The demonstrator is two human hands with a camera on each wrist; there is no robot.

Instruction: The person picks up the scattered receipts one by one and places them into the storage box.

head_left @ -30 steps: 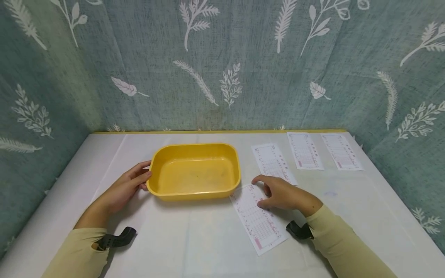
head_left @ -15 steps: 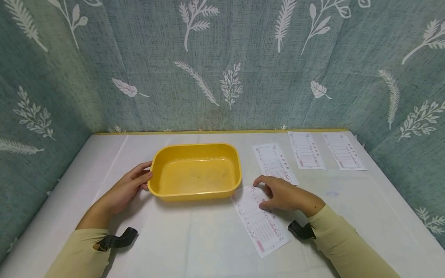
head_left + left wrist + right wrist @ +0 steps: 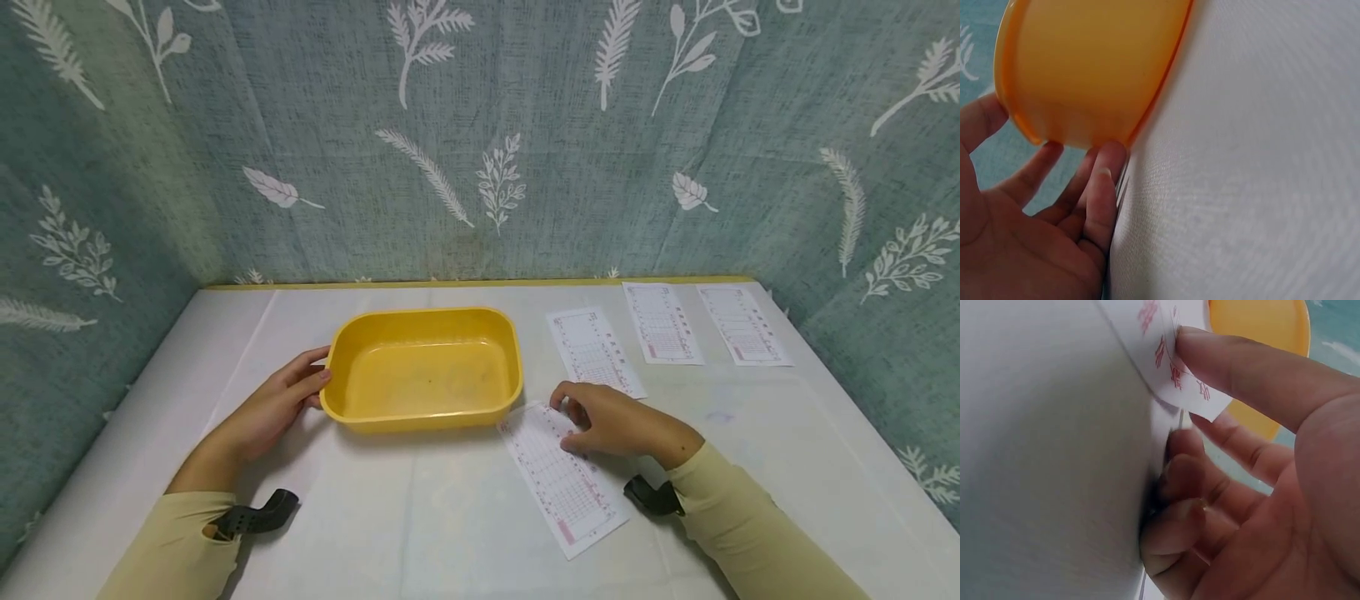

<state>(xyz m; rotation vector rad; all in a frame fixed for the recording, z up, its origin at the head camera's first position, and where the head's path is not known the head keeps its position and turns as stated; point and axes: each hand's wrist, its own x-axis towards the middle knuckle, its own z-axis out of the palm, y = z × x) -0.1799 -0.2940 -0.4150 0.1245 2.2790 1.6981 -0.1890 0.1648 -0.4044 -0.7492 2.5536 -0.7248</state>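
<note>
In the head view a yellow plastic basin (image 3: 431, 421) stands left of the table's middle. My left hand (image 3: 273, 408) touches its left end with the fingertips from outside, fingers spread and fairly straight, as the left wrist view shows. A white printed paper form (image 3: 562, 492) lies slanted right of the basin, its upper end close to the basin's lower right corner. My right hand (image 3: 618, 421) pinches this form's upper right corner: the thumb (image 3: 1235, 365) lies on the printed face, and the index finger is partly behind the paper. The other fingers curl near the tabletop.
Three more printed forms lie at the back right: one form (image 3: 596, 346) beside the basin, a second form (image 3: 663, 325), and a third form (image 3: 744, 325) farther right. A white cloth covers the table (image 3: 337, 533). Leaf-patterned curtain (image 3: 480, 192) encloses the back and sides.
The right fingers have drawn slightly together at the form's corner, and the form has shifted very slightly. The left hand and the basin stay in place.
</note>
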